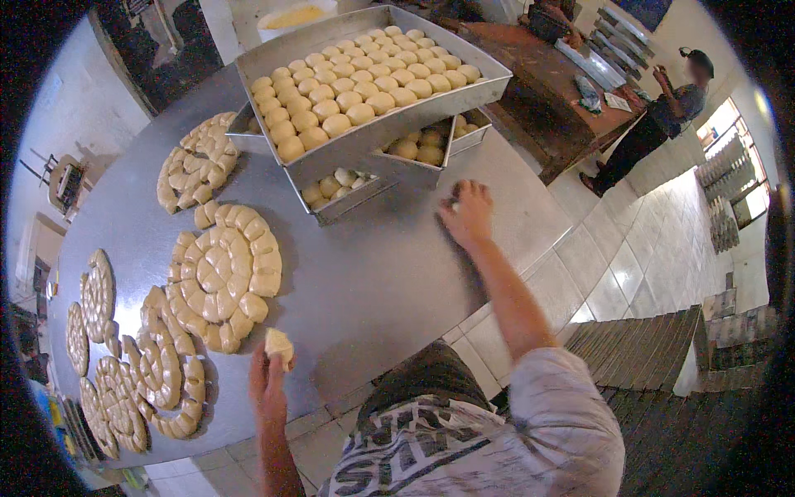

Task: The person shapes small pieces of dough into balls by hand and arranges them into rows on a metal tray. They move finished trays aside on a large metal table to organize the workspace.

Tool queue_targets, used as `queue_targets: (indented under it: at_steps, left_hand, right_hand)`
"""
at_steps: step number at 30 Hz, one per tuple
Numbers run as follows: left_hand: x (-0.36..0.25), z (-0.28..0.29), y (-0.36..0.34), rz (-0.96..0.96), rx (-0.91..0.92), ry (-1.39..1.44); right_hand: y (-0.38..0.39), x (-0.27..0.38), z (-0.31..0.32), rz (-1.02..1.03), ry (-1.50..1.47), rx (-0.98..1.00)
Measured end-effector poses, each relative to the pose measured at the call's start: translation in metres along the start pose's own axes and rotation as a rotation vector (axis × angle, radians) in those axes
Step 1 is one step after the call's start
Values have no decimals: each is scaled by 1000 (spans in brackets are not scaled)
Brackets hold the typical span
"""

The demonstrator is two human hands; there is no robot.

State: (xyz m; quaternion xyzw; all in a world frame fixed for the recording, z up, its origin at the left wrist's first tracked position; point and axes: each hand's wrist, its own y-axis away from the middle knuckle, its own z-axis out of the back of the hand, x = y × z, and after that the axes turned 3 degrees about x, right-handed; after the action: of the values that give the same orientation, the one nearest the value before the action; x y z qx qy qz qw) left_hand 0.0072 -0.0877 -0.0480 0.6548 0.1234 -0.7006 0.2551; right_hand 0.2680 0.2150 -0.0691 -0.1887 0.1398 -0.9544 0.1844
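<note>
Near the table's front edge, my left hand [269, 385] is closed around a pale, cream-coloured piece of dough [280, 345]. My right hand [468, 212] reaches out to the right part of the metal table, its fingers curled down close to the surface; a small pale spot shows under them, too little to name. Just beyond it stand stacked metal trays. Rows of round dough balls [364, 85] fill the top tray [389, 124], and more balls [418, 149] show in those below. Left of centre, glossy sliced dough coils [222, 269] lie flat, the nearest one just beyond my left hand.
More dough coils [157, 364] spread over the left of the grey metal table [364, 273]. A white tub [296, 18] with yellow contents stands behind the trays. At the far right, a person [667, 116] stands by a brown worktable [530, 74]. Dark ridged sheets [638, 356] lie at the right.
</note>
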Motion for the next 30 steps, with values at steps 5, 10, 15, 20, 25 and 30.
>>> queue_targets:
  at_steps: [5,10,15,20,25,30]
  left_hand:
    - [-8,-6,-17,40,-10,65]
    - [-3,-49,-38,-61,-27,-214]
    - [-21,-96,-71,-418,380,-457]
    - [-44,-125,-95,-583,216,-855]
    - [-114,-109,-132,-559,-26,-783]
    - [-245,-210,-282,-1035,12,-950]
  right_hand:
    - [48,15,-6,401,-397,75]
    - [-31,-54,7,-105,14,-44]
    - [2,-37,4,411,-193,79]
    - [-77,-81,10,-21,-314,61]
    - [-54,-113,6,492,-179,266]
    - [-75,-117,12,344,11,381]
